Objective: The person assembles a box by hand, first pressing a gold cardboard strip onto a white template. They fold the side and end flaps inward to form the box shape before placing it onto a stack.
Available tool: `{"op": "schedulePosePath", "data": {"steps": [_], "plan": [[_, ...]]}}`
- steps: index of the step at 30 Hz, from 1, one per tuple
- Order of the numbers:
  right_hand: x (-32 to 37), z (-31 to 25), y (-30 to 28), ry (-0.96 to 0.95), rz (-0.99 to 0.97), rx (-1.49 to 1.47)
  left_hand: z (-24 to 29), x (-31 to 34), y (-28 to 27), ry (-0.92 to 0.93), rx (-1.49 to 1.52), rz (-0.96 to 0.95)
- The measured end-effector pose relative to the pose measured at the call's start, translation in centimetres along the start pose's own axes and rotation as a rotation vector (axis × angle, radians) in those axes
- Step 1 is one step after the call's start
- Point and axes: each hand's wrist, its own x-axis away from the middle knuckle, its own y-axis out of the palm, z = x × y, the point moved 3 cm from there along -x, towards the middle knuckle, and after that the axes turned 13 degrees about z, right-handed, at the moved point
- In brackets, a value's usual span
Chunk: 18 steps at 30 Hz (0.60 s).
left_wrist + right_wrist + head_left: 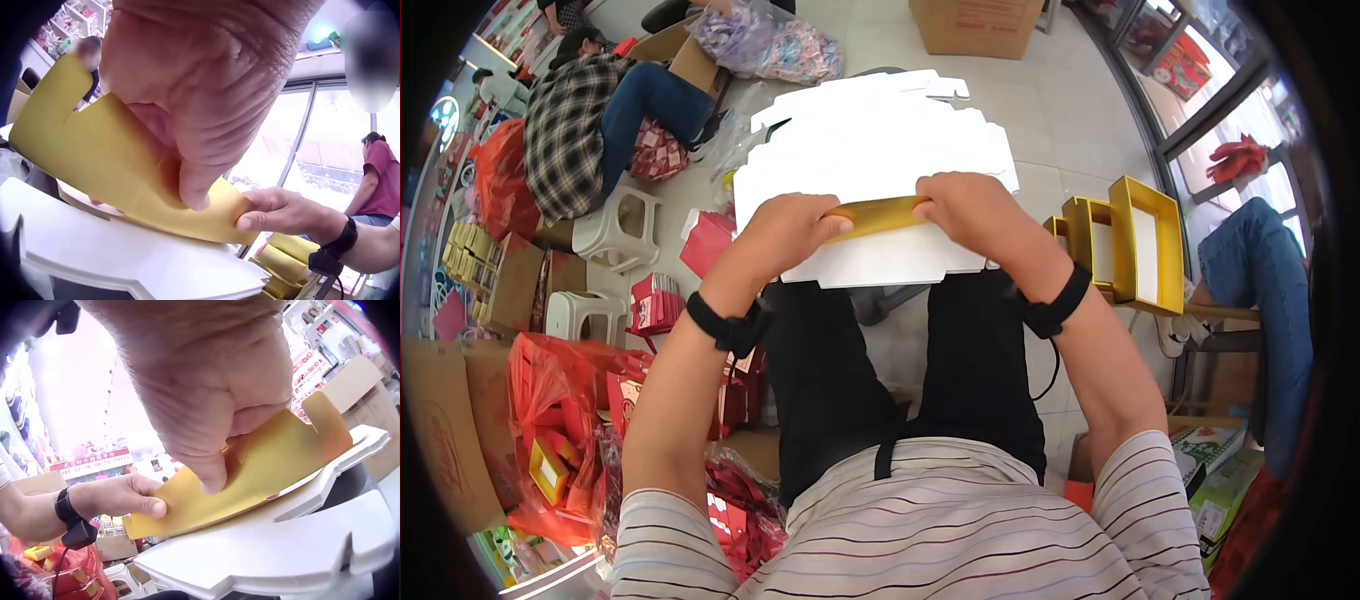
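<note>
In the head view a gold-faced cardboard box blank [878, 214] lies over white cardboard blanks [870, 130] in front of my knees. My left hand [792, 232] pinches the gold flap at its left end, thumb on the gold side. At the other end my right hand [978, 212] pinches it the same way. Both wrist views show the gold cardboard [106, 156] tilted up, with a notched flap at its end. White blanks [269, 550] with cut edges lie beneath it. The fingers behind the cardboard are mostly hidden.
Gold box trays [1148, 245] stand at my right. White plastic stools [618, 230], red bags [655, 305] and a red plastic sack [550, 400] crowd the left side. A seated person [570, 140] is at far left; another person's jeans-clad leg [1250, 270] is at right.
</note>
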Motion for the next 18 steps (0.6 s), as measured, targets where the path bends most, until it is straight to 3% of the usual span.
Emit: {"op": "schedulePosePath", "data": {"steps": [2,9,15,18], "plan": [[-0.9,0.3,0.0,0.076,-0.067,0.006,-0.6,-0.6,0.2,-0.07,0.04,-0.055],[-1.8,1.3,0.8,0.067,-0.046,0.018,-0.9,-1.6,0.2,-0.206,0.087,-0.159],[-2.0,1.9,1.2,0.002,-0.05,0.023,-1.5,-1.7,0.8,0.019,-0.046,-0.058],[-2.6,2.5,2.1,0.023,-0.056,0.025,-2.1,-2.6,0.7,-0.024,-0.112,-0.093]]}}
